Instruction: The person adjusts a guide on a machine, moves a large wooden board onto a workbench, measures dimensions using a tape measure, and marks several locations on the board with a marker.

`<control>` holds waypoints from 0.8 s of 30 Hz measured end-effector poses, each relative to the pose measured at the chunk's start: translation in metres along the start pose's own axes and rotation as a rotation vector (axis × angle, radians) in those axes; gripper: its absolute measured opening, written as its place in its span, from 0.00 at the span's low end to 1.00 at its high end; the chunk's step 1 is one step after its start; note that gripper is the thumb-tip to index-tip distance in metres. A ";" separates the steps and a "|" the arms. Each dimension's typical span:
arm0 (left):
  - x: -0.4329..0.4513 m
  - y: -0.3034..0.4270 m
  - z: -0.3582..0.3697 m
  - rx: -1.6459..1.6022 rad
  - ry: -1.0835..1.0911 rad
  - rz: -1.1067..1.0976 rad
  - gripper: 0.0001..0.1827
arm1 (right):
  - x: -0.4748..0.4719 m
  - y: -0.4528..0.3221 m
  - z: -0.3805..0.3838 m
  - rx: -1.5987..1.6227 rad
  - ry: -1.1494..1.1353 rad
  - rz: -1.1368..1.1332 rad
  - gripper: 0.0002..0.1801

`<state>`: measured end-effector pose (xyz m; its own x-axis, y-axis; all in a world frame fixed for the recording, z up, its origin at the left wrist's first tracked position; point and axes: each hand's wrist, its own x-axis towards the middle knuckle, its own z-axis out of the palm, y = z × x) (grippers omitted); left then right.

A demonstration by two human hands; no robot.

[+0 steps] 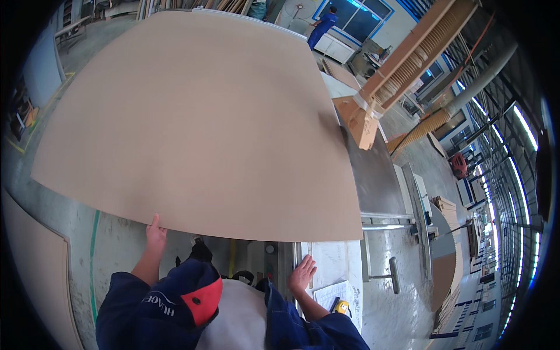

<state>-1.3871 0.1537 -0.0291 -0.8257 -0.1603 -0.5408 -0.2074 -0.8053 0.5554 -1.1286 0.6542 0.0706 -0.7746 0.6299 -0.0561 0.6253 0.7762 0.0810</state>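
Observation:
A large brown fibreboard panel [201, 127] spreads out before me, lying over the bed of a panel saw [378, 175]. My left hand [156, 232] grips the panel's near edge, with the thumb on top and the fingers partly hidden beneath. On the white side table [332, 258] my right hand [302, 273] rests with its fingers spread, just short of the panel's edge and holding nothing. Beside that hand are a sheet of paper [330, 295] bearing writing, a black pen or marker [335, 303] and a yellow tape measure [341, 307].
Another board [37, 271] stands at the lower left. A wooden overhead arm with a ribbed hose [409, 65] reaches over the saw at the right. Metal rails [387, 227] extend right of the table. A person in blue [323, 27] stands far off by a window.

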 end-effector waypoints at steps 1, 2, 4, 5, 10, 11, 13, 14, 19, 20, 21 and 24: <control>-0.012 0.001 -0.010 -0.001 -0.011 -0.001 0.29 | -0.015 0.008 0.003 -0.003 -0.009 0.014 0.42; -0.027 0.000 -0.018 -0.001 0.014 -0.013 0.29 | -0.031 0.017 0.005 -0.017 0.021 0.008 0.42; -0.056 0.000 -0.034 0.021 -0.032 0.004 0.30 | -0.059 0.031 0.006 -0.020 0.012 -0.007 0.42; -0.071 0.003 -0.043 0.029 -0.032 0.008 0.31 | -0.074 0.035 0.006 0.021 -0.020 0.004 0.41; -0.140 0.000 -0.087 0.030 0.009 -0.008 0.33 | -0.146 0.075 0.009 0.055 -0.016 -0.044 0.43; -0.152 0.002 -0.097 0.032 0.011 -0.016 0.33 | -0.161 0.082 0.011 0.013 -0.045 -0.043 0.43; -0.175 0.001 -0.117 0.025 0.011 -0.019 0.31 | -0.189 0.096 0.016 0.040 -0.050 -0.037 0.45; -0.189 0.002 -0.131 0.020 0.003 -0.017 0.31 | -0.206 0.104 0.018 0.021 -0.057 -0.033 0.45; -0.244 0.000 -0.196 -0.042 -0.076 -0.055 0.25 | -0.275 0.139 0.031 0.033 -0.072 -0.020 0.48; -0.256 -0.002 -0.209 -0.035 -0.042 -0.068 0.24 | -0.292 0.148 0.033 0.020 -0.098 -0.010 0.48; -0.269 -0.003 -0.223 -0.045 -0.077 -0.061 0.24 | -0.308 0.156 0.036 -0.010 -0.109 -0.011 0.48; -0.312 -0.004 -0.259 -0.070 -0.087 -0.083 0.22 | -0.349 0.180 0.042 -0.056 -0.165 -0.021 0.57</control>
<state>-0.9933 0.0594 -0.0265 -0.8504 -0.0437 -0.5243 -0.2421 -0.8523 0.4637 -0.7417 0.5746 0.0633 -0.7583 0.6134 -0.2210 0.5996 0.7892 0.1329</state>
